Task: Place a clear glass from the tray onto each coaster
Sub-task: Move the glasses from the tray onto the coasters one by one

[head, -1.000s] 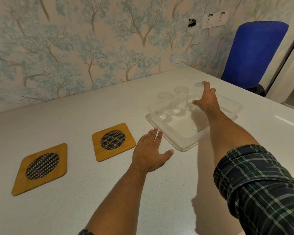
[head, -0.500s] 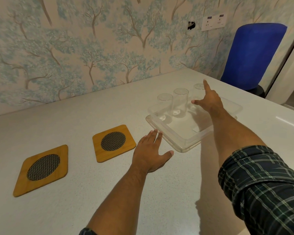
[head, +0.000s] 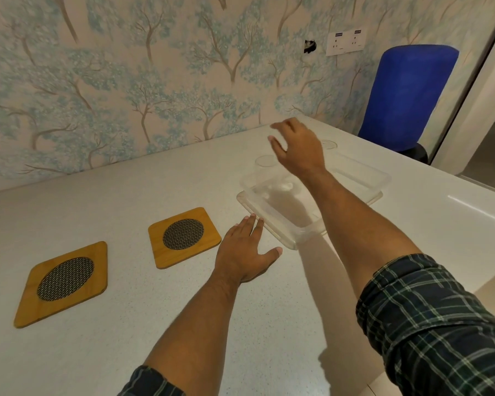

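Note:
Two wooden coasters with dark mesh centres lie on the white table: one (head: 185, 237) beside my left hand, the other (head: 63, 282) further left. A clear plastic tray (head: 363, 178) holds clear glasses: the left glass (head: 265, 164) and the far right glass (head: 329, 144) show their rims, and my right hand covers the middle one. My right hand (head: 296, 147) hovers over the glasses with fingers spread and curled, holding nothing. Flat on the table, fingers apart, my left hand (head: 246, 251) rests next to the tray's near corner.
A wallpapered wall runs along the table's far edge, with a socket plate (head: 345, 42). A blue chair (head: 406, 95) stands past the table's far right corner. The table's right edge (head: 469, 207) drops off beside the tray.
My right hand has lifted from the far right glass and swung left above the middle glass, fingers now curled downward. My left hand has stayed put.

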Demonstrator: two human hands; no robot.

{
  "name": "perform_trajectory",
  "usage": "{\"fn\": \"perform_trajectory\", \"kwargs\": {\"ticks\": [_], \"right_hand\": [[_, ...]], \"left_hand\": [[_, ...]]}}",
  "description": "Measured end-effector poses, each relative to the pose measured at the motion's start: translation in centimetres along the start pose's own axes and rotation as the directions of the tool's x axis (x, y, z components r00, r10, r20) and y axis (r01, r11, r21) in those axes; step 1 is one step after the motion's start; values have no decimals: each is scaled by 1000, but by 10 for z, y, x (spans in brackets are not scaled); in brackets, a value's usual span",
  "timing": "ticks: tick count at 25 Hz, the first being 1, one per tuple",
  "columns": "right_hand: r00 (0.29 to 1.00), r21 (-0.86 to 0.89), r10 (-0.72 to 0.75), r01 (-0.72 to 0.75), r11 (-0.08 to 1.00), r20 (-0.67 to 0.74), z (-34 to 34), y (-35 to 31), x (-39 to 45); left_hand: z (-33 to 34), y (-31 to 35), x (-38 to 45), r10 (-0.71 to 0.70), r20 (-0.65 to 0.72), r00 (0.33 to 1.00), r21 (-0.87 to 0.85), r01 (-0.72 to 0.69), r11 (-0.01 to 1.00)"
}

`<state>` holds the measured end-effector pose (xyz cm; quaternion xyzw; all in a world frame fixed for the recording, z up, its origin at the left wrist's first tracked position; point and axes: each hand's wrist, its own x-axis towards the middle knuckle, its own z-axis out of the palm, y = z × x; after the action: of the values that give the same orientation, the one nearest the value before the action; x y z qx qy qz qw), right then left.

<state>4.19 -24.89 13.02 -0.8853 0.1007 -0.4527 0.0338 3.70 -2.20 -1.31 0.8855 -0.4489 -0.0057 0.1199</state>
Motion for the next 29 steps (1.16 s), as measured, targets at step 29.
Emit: {"fn": "perform_trajectory", "kwargs": {"ticks": [29], "right_hand": [[793,22,339,-404,914,506,35,-36,-38]], "left_hand": [[-7,17,-20,-23,21,1000,-7,23,1000]]}}
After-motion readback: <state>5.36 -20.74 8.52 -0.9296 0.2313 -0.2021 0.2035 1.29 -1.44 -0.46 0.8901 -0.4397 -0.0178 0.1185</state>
